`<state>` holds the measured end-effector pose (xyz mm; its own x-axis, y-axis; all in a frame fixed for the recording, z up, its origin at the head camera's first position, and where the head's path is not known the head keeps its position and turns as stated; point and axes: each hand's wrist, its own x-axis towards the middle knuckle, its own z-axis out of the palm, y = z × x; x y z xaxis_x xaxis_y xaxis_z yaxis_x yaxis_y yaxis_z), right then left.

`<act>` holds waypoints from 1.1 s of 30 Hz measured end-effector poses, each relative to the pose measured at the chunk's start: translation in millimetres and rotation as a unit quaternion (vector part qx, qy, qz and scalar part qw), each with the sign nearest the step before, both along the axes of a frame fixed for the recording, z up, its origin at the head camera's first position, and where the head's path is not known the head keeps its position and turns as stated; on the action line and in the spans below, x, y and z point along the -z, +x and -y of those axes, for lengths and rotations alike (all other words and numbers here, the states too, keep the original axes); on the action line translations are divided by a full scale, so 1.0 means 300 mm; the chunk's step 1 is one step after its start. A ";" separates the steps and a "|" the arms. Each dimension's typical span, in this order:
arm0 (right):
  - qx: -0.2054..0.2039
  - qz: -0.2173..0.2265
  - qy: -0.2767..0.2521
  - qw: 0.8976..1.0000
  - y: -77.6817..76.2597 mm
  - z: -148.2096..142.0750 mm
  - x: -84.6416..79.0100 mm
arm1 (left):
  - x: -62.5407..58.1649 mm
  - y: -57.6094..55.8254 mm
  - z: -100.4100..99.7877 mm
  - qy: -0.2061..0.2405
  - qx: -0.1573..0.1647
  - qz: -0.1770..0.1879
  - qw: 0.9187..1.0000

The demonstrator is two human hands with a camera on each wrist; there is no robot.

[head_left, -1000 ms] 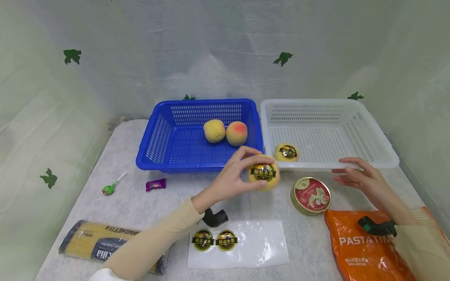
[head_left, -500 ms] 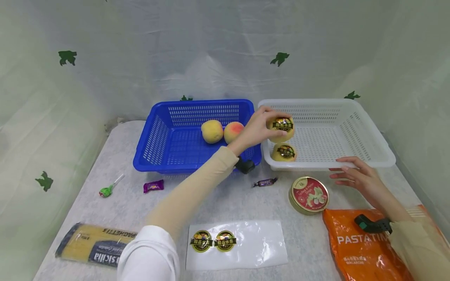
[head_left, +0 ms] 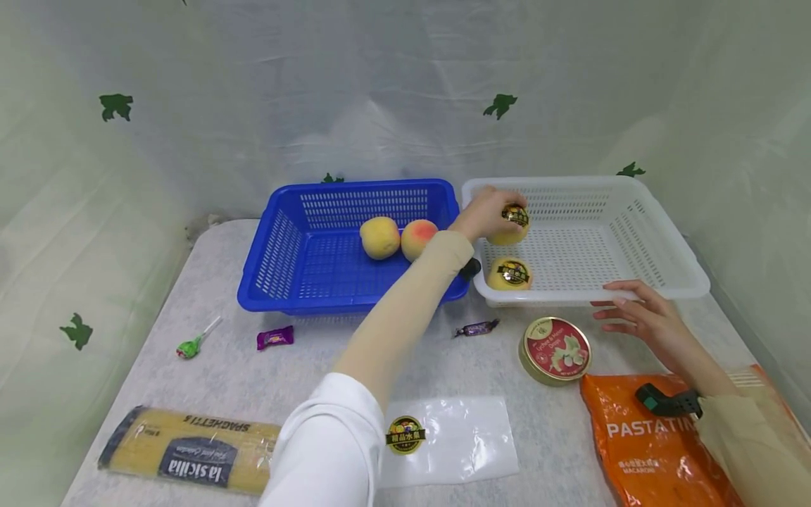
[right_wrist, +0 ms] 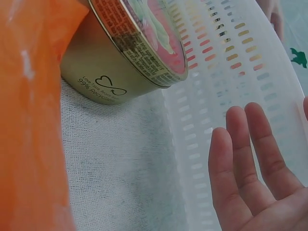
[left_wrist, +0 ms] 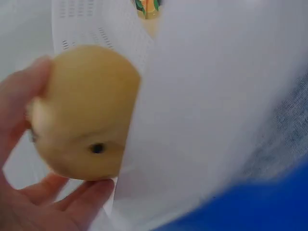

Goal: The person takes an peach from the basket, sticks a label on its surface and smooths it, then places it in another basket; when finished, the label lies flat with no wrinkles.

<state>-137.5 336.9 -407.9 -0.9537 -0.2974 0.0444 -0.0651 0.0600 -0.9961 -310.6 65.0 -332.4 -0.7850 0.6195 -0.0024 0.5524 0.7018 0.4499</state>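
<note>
My left hand point(head_left: 486, 213) grips a yellow peach point(head_left: 509, 236) bearing a black-and-gold round sticker, inside the left part of the white basket point(head_left: 687, 271). In the left wrist view the peach point(left_wrist: 86, 110) sits between thumb and fingers, beside the basket's wall. Just in front of it lies another stickered peach point(head_left: 509, 274). My right hand point(head_left: 649, 318) is at the white basket's front rim, fingers extended and holding nothing. Two peaches without visible stickers, one plain yellow point(head_left: 380, 238) and one red-topped point(head_left: 418, 236), lie in the blue basket point(head_left: 253, 296), the second partly behind my left arm.
A white sheet with a sticker point(head_left: 405, 435) lies in front, partly under my left arm. Around it are a spaghetti pack point(head_left: 190, 451), a lollipop point(head_left: 190, 348), a purple candy point(head_left: 275, 338), a twisted-wrapper candy point(head_left: 476, 329), a round candy tin point(head_left: 556, 351) and an orange pasta bag point(head_left: 646, 436).
My left hand has carried the peach from before the baskets into the white basket, away and to the right. Its sleeve now covers one sticker on the sheet. The right hand stays put.
</note>
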 end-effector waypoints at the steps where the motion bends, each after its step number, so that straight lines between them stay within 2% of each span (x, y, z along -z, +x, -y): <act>1: 0.001 0.001 0.002 1.000 0.000 0.000 0.000 | 0.000 0.002 -0.004 -0.021 -0.003 0.007 1.000; 5: 0.005 0.002 0.001 1.000 0.000 0.000 0.000 | -0.002 0.024 -0.019 -0.122 0.004 0.014 0.992; 8: 0.006 0.004 -0.006 1.000 0.000 0.000 0.002 | -0.005 0.046 -0.028 -0.172 0.023 -0.002 0.985; 12: 0.010 0.004 -0.004 1.000 0.001 0.001 0.005 | -0.011 0.070 -0.025 -0.192 0.044 -0.021 0.980; 15: 0.016 0.001 0.005 1.000 0.001 0.001 0.005 | -0.023 0.076 0.000 -0.176 0.055 -0.007 0.983; 17: 0.019 0.001 0.010 1.000 0.001 0.001 0.004 | -0.039 0.076 0.030 -0.136 0.060 0.018 0.989; 20: 0.022 0.005 0.015 1.000 0.002 0.004 0.003 | -0.078 0.082 0.098 -0.044 0.062 0.051 0.996; 23: 0.023 0.013 0.022 0.999 0.004 0.006 0.000 | -0.123 0.112 0.190 0.063 0.067 0.057 0.994; 25: 0.020 0.020 0.022 0.999 0.008 0.006 -0.004 | -0.148 0.143 0.256 0.131 0.065 0.056 0.988; 28: 0.005 0.023 0.016 1.000 0.013 0.005 -0.015 | -0.167 0.204 0.361 0.221 0.059 0.068 0.971; 31: -0.028 0.023 0.016 0.999 0.019 0.001 -0.032 | -0.162 0.279 0.464 0.295 0.047 0.092 0.950; 33: -0.048 0.025 0.020 0.998 0.021 0.004 -0.050 | -0.145 0.335 0.528 0.329 0.037 0.108 0.937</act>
